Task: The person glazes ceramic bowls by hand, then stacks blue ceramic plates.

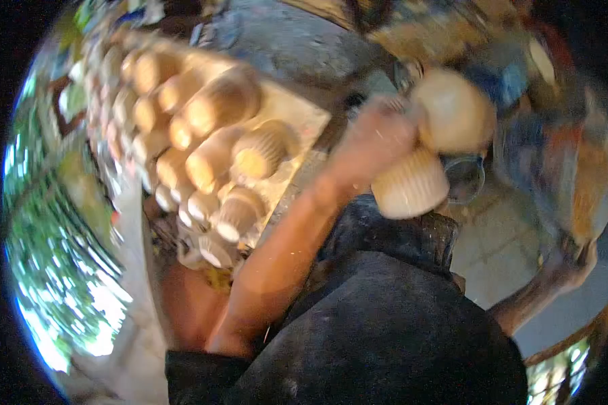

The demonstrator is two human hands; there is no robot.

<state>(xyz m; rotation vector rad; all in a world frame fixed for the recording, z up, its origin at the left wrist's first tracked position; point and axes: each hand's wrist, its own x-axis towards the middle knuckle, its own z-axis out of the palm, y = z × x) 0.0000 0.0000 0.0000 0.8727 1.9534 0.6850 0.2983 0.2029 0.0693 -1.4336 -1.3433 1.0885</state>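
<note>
My left hand point(380, 131) is smeared by motion, its fingers bent and hidden at the tips. It reaches across to a pale round clay piece point(456, 111) and overlaps its left edge. Just below the hand, a ribbed clay pot point(411, 185) appears tilted, its pale end toward me. Far to the right, my right hand point(577, 262) closes at the lower end of a blurred orange-brown shape point(583, 196), whose kind I cannot tell.
On the left, a wooden board point(302, 115) carries several clay pots, some ribbed like this pot point(260, 152). A clear round container point(466, 179) stands beside the ribbed pot. Dark cloth point(385, 331) covers my lap. Grey floor point(297, 50) shows behind the board.
</note>
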